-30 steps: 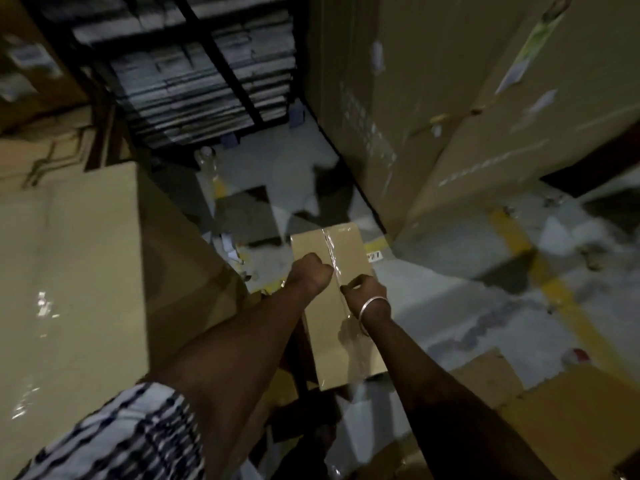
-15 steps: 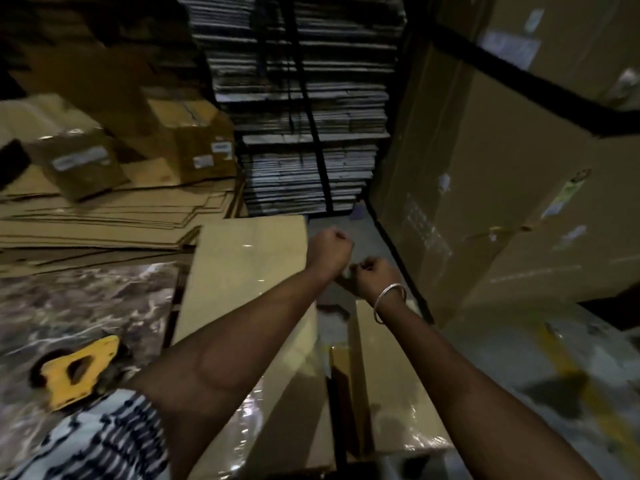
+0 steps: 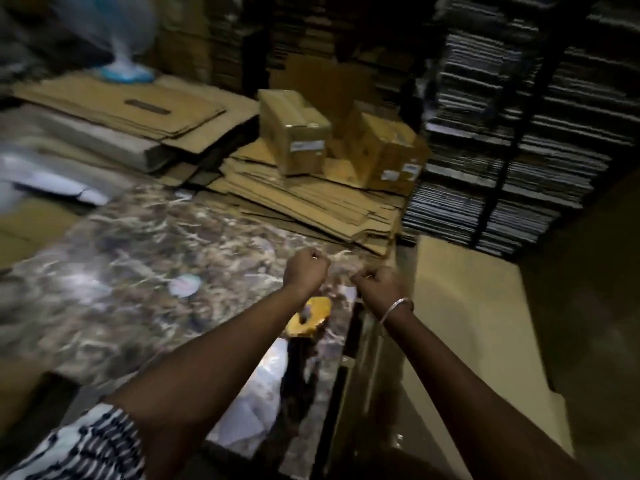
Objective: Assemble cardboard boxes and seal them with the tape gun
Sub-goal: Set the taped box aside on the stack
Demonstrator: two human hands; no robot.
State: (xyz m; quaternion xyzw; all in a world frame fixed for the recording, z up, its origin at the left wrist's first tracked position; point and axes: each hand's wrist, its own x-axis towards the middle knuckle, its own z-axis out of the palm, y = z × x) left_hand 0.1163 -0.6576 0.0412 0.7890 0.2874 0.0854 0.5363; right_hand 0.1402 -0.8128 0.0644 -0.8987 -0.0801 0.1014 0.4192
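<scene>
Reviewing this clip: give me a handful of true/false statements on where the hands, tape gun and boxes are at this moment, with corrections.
1. Both hands, left hand and right hand, are raised with their fingers curled. True.
2. The yellow tape gun is gripped in the right hand. False: it lies on the marbled table, below and between the wrists.
3. Two made-up small boxes sit on the stack of flattened cardboard. True.
4. The bangle is on the left wrist. False: it is on the right wrist.
5. The left hand rests flat on a box. False: it is in the air above the table, touching no box.
</scene>
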